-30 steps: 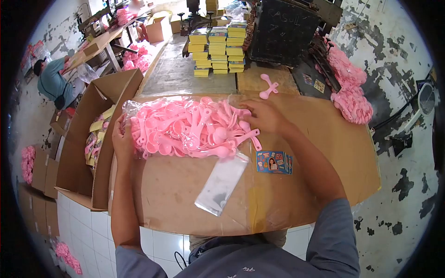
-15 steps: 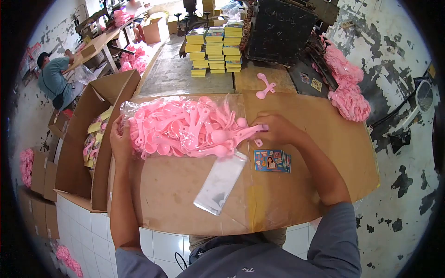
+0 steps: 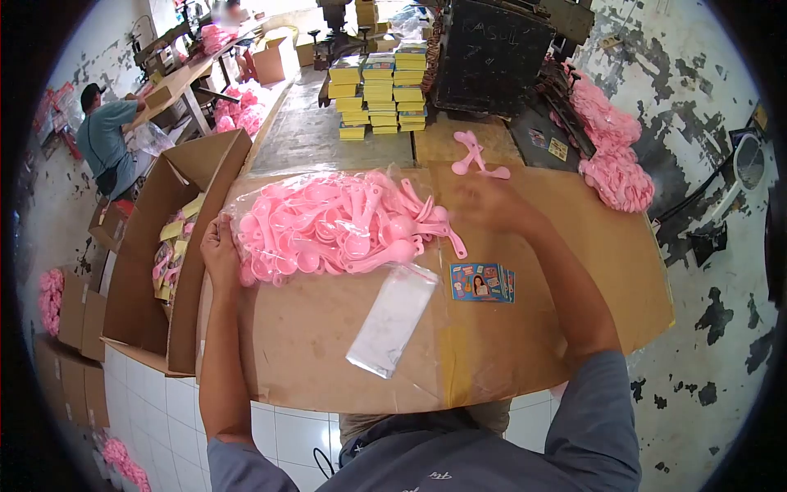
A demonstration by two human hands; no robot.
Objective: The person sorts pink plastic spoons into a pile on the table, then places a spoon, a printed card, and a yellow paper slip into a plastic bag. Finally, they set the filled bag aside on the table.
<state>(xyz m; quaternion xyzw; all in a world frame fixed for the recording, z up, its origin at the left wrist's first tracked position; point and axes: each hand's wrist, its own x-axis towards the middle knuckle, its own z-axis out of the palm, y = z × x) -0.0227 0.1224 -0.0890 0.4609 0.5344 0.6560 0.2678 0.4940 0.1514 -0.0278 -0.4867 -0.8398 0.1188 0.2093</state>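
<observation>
Nearest, the sleeves (image 3: pixel 392 321), clear and flat, slanted across the cardboard (image 3: pixel 311 353), their top edge by the bag. To their right lay the cards (image 3: pixel 482 283), slightly fanned, below the right hand. Both were best kept clear of the forearms, since a dragging cuff could easily have scattered them.

Past these, the bag (image 3: pixel 316 217) of pink spoons (image 3: pixel 357 238) lay on its side across the cardboard, its mouth to the right, with several handles poking out there. The left hand (image 3: pixel 218 246) had its fingers and thumb nearly closed on the bag's left end. That looked a sound anchor: firm enough to stop the slick plastic sliding, without squeezing so hard that spoons were pushed out.

The right hand (image 3: pixel 496 203) was off the bag, just right of its mouth, fingers bent and partly open; blur hid whether they held anything. Just beyond it, a few loose spoons (image 3: pixel 469 152) crossed one another at the cardboard's far edge. Tangled shapes like these were likely to hook together, so a light fingertip pinch on one handle seemed better than a full-hand grab.

Left of the bag stood the box (image 3: pixel 135 279), partly filled. Farther off rose the yellow-edged stacks (image 3: pixel 379 90), and at far left sat a person (image 3: pixel 106 139).
</observation>
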